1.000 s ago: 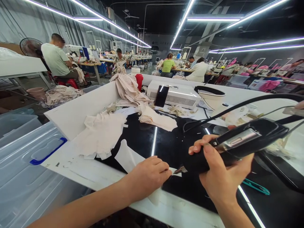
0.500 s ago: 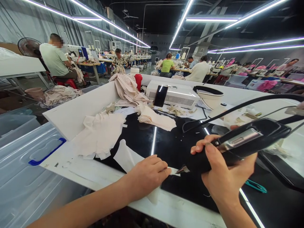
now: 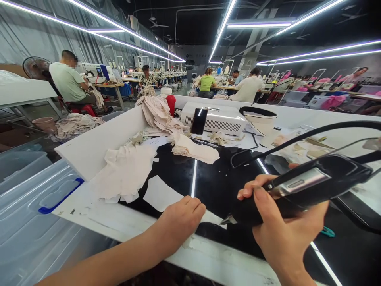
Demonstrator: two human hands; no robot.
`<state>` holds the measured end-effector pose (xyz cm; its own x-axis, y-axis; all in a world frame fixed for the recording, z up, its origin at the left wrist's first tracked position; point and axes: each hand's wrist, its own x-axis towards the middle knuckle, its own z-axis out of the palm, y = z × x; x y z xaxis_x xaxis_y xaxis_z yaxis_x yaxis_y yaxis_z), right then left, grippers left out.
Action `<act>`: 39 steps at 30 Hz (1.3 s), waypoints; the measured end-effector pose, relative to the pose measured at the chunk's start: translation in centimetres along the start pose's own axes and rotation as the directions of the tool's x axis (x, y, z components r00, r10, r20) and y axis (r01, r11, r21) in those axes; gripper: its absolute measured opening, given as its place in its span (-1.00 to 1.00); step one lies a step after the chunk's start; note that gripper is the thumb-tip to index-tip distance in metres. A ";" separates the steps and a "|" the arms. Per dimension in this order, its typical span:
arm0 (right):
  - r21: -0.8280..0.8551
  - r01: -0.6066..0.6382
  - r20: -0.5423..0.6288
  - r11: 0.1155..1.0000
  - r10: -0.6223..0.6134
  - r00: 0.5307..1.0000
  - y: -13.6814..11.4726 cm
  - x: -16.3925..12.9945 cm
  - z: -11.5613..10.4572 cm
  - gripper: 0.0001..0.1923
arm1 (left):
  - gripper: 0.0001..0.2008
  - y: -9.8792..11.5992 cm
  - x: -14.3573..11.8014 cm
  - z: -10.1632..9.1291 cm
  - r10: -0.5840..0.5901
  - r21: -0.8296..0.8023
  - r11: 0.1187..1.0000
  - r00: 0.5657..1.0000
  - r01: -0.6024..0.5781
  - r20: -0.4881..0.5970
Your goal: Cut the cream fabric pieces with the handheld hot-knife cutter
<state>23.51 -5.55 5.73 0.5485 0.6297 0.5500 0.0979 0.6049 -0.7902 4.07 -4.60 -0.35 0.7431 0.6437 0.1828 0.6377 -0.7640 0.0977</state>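
Observation:
A pale fabric piece (image 3: 162,193) lies flat on the black tabletop panel (image 3: 175,174) near the front edge. My left hand (image 3: 183,222) is closed over its middle, fingers curled together and pressed down on it. The fingertips' underside is hidden. My right hand (image 3: 285,226) is wrapped round a black corded hand tool (image 3: 309,178) with a silver plate on its side. The tool's pointed metal tip (image 3: 228,219) meets the narrow right end of the fabric piece. Teal thread snips (image 3: 328,231) lie partly hidden behind my right wrist.
Stacked pale fabric pieces (image 3: 127,171) lie at left, with another stack (image 3: 195,149) behind. A phone (image 3: 199,121) leans on a white vented box (image 3: 216,119). The tool's black cable (image 3: 315,133) arches at right. Clear plastic bins (image 3: 59,234) stand left; several people work at machines beyond.
My left hand has shifted slightly left. The fabric's raised left corner now lies flat, and the part drooping below my hand no longer shows. The tool stays at the right end.

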 end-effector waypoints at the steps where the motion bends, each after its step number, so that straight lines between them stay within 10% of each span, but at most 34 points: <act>1: 0.009 0.000 0.001 1.000 0.000 1.000 0.0 -0.1 0.0 -0.39 | -0.47 -0.2 0.2 -0.1 0.009 -0.001 1.000 1.000 -0.009 0.023; 25: -0.072 0.037 0.008 0.997 -0.036 0.999 -0.7 -1.4 1.1 -0.60 | -0.85 -1.5 -0.4 -1.0 0.153 0.065 0.986 0.988 -0.152 -0.012; 31: -0.064 0.006 0.024 0.998 -0.004 1.000 -0.7 -1.7 1.2 -0.57 | -0.20 -1.1 -1.4 0.1 0.243 0.184 0.959 0.961 -0.217 -0.130; 39: -0.068 -0.059 0.012 0.996 0.060 0.998 -0.3 -1.1 1.7 -0.56 | -0.04 -1.4 -2.5 2.5 0.260 0.278 0.938 0.950 -0.206 -0.175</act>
<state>21.44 -5.56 5.87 0.5437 0.6707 0.5045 0.1216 0.5318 -0.8381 1.84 -4.99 -3.40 0.8362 0.4046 0.3702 0.5016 -0.8371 -0.2182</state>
